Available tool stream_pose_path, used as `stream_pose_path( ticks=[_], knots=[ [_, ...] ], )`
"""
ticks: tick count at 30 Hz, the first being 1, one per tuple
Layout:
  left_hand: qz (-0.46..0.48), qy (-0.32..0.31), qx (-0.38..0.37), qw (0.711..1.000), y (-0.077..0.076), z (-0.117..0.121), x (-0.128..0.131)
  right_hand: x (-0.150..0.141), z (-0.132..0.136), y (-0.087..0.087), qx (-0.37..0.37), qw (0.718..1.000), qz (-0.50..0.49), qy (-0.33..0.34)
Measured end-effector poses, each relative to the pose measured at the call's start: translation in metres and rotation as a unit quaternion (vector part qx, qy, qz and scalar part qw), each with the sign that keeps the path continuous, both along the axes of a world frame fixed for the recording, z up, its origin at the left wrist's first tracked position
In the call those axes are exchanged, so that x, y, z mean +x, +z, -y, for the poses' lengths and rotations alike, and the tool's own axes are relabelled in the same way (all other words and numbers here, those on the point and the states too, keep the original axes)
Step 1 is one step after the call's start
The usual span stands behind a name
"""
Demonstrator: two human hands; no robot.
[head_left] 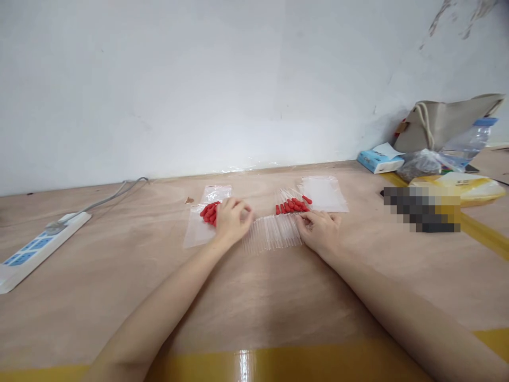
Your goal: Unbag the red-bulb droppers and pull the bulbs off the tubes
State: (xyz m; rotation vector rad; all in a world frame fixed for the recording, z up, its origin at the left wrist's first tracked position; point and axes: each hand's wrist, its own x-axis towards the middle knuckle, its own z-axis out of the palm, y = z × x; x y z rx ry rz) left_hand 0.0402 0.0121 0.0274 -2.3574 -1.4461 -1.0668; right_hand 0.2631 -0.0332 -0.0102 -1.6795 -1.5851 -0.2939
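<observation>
A row of thin clear dropper tubes (272,233) lies side by side on the table. Behind it, red rubber bulbs (292,205) sit in a cluster, with more clear tubes reaching back from them. My left hand (234,218) is over the left end of the row, fingers curled together and slightly blurred. Just left of it is a pile of loose red bulbs (210,212) on a clear plastic bag (194,233). At the row's right end my right hand (320,228) is closed in a pinch, touching the tubes' upper ends. What either hand's fingertips hold is hidden.
Another clear plastic bag (326,193) lies behind my right hand. A power strip (51,244) with a grey cable is at the left. At the right are a blue tissue pack (379,159), a yellow-white packet (469,188), a beige bag (449,124) and a bottle (479,138).
</observation>
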Motion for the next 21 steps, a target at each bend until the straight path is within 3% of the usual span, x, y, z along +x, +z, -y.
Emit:
stream_pose_path(
  ticks=[4,9,16,21],
  knots=[
    [-0.039,-0.042,-0.076,0.995,-0.004,-0.012,0.062,0.003,-0.001,0.0,-0.008,1.0,-0.014,-0.004],
    [0.003,-0.01,-0.171,0.985,-0.006,-0.029,0.105,0.005,-0.004,-0.004,0.011,1.0,-0.01,-0.004],
    [0.076,0.014,-0.198,0.977,-0.011,-0.034,0.116,0.004,-0.003,-0.002,0.04,0.999,-0.014,0.018],
    [0.133,0.04,-0.185,0.973,-0.01,-0.015,0.091,0.004,-0.003,-0.004,0.046,0.998,-0.031,0.025]
  ],
)
